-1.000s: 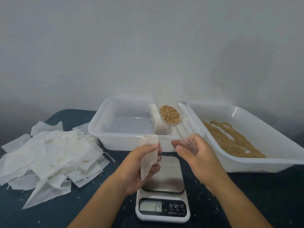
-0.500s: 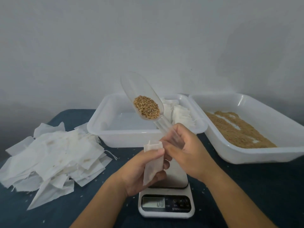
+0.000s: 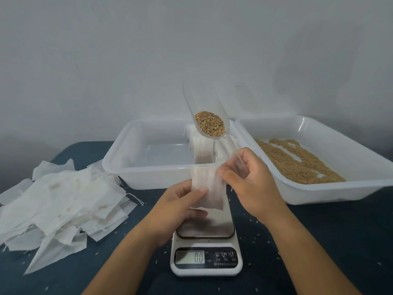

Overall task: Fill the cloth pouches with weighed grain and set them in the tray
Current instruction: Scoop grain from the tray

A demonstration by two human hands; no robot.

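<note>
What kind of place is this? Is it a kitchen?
Probably not a kitchen: more likely a small home packing table against a bare wall. A digital scale, a tray of loose grain and a heap of empty cloth pouches suggest hand-filling work.

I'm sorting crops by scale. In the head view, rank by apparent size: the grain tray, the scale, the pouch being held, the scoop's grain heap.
1. Grain tray
2. Scale, though it sits nearer the camera
3. Held pouch
4. Grain heap in the scoop
</note>
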